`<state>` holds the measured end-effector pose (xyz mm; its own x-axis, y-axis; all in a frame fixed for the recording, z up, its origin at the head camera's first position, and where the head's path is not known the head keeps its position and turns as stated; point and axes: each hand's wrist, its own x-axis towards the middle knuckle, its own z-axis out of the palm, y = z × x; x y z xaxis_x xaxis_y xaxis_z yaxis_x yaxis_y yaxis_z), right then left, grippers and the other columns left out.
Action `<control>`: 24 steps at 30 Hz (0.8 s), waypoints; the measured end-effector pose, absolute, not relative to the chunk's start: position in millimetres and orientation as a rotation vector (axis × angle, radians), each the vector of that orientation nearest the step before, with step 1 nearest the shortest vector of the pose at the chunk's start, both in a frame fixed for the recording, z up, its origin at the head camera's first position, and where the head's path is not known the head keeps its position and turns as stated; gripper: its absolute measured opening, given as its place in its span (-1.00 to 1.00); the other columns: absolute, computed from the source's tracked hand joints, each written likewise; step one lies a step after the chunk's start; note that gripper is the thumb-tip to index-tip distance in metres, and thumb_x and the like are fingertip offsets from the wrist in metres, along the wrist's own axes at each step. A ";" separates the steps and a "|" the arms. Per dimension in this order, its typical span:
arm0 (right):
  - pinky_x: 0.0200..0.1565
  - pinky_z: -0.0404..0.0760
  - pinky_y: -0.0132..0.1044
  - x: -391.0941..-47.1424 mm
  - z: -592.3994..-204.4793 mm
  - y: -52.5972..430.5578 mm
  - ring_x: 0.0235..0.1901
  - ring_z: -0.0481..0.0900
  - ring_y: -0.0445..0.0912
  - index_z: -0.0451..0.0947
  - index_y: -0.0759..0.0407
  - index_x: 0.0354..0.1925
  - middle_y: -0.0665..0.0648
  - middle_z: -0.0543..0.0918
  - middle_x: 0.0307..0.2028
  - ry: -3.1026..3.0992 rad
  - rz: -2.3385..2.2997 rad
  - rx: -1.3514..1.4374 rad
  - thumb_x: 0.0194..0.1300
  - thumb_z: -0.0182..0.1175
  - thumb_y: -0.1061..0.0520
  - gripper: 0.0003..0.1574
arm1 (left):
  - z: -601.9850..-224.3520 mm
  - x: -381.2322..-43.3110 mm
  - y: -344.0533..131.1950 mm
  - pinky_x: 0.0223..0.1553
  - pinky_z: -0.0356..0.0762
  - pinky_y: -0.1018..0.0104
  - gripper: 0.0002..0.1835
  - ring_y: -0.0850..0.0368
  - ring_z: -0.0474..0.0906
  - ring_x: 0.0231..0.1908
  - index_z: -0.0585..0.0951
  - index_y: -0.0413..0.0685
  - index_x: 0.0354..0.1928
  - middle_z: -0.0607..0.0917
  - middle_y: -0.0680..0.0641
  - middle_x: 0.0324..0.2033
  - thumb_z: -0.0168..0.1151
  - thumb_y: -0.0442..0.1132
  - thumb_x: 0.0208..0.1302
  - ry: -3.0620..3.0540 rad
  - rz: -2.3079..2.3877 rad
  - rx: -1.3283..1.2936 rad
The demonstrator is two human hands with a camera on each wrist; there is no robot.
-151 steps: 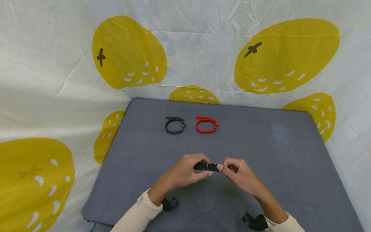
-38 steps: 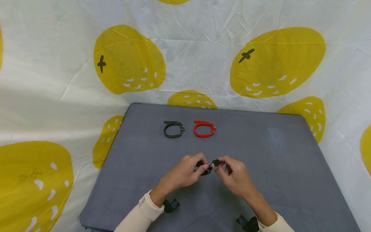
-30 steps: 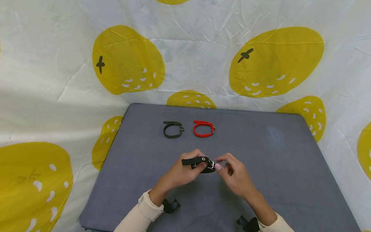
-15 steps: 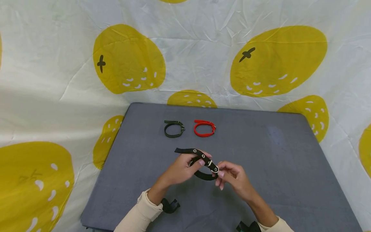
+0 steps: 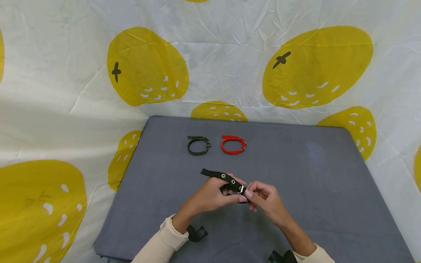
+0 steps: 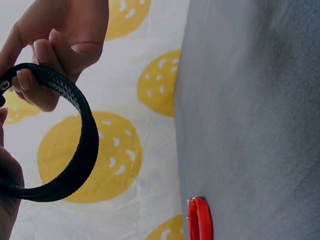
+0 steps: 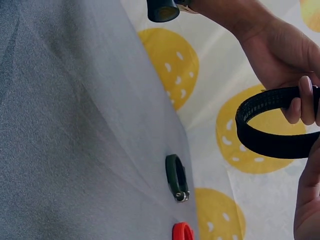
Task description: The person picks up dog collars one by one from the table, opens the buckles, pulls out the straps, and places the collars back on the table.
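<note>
Left grip (image 5: 210, 195), thumb and fingers curled, holds the loop of a black collar (image 5: 214, 173), while the right grip (image 5: 268, 202) pinches the same collar beside its metal buckle (image 5: 242, 189). The collar is between the two, lifted over the grey tabletop (image 5: 296, 164). What seems to matter most is how the strap lies to the buckle: its eyeleted free end runs from there over the left fingers, its long axis slanting away and to the left, with the tip pointing away from the right grip. That makes the right fingertips nearer the buckle and the left ones nearer the loose end. Head view shows this tail and its eyelets but squashes the loop; both wrist views show the loop rounded and open, with its textured inner face. Green collar (image 7: 176, 175) and red collar (image 7: 182, 232) both appear in the right wrist view, whereas the left wrist view catches only the red.
</note>
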<state>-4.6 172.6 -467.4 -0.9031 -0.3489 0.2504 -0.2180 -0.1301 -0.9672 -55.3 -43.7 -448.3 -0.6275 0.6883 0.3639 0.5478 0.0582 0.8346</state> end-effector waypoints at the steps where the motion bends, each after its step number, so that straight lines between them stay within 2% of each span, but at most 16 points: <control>1: -0.61 0.51 -0.27 -5.0 -467.5 172.6 -0.62 0.47 -0.11 0.43 0.34 -0.41 -0.06 0.57 -0.42 2.012 -2.197 -0.655 0.41 0.03 0.45 -0.79 | -448.2 -55.1 -42.8 -0.46 0.42 0.51 -0.69 0.39 0.34 -0.50 0.69 -0.02 0.01 0.71 0.08 -0.22 0.46 -0.21 0.22 2.190 1.625 1.303; 6: -0.65 0.45 -0.27 -6.9 -467.5 173.4 -0.67 0.39 -0.08 0.42 0.35 -0.46 -0.06 0.56 -0.45 1.981 -2.217 -0.657 0.41 0.05 0.44 -0.75 | -448.1 -54.5 -40.2 -0.50 0.44 0.51 -0.73 0.42 0.34 -0.54 0.69 -0.04 -0.02 0.74 0.04 -0.20 0.44 -0.25 0.24 2.162 1.644 1.319; 11: -0.68 0.42 -0.27 -8.4 -467.4 173.6 -0.70 0.33 0.00 0.42 0.36 -0.48 0.14 0.50 -0.51 1.949 -2.236 -0.684 0.41 0.05 0.44 -0.73 | -448.3 -53.8 -38.4 -0.49 0.48 0.50 -0.77 0.43 0.39 -0.52 0.70 -0.05 -0.06 0.75 0.03 -0.23 0.43 -0.26 0.26 2.127 1.663 1.324; 15: -0.70 0.38 -0.25 -10.1 -466.7 172.9 -0.71 0.27 0.07 0.40 0.37 -0.48 0.26 0.43 -0.52 1.892 -2.263 -0.730 0.41 0.02 0.46 -0.72 | -447.4 -53.6 -38.1 -0.53 0.43 0.50 -0.80 0.42 0.35 -0.57 0.69 -0.04 -0.09 0.73 0.04 -0.29 0.42 -0.27 0.26 2.120 1.685 1.318; 24: -0.75 0.28 -0.18 -11.3 -464.4 172.6 -0.72 0.19 0.06 0.32 0.37 -0.50 0.26 0.36 -0.55 1.703 -2.354 -0.908 0.34 -0.12 0.57 -0.70 | -448.2 -53.7 -40.7 -0.46 0.47 0.47 -0.83 0.38 0.41 -0.52 0.68 -0.03 -0.11 0.71 0.03 -0.34 0.41 -0.25 0.28 2.120 1.709 1.276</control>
<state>-11.3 172.6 -464.4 -0.8176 -0.4085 0.4058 -0.2575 -0.3709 -0.8922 -53.7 -40.7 -448.2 -0.6324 0.6718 0.3857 0.5194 -0.0017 0.8545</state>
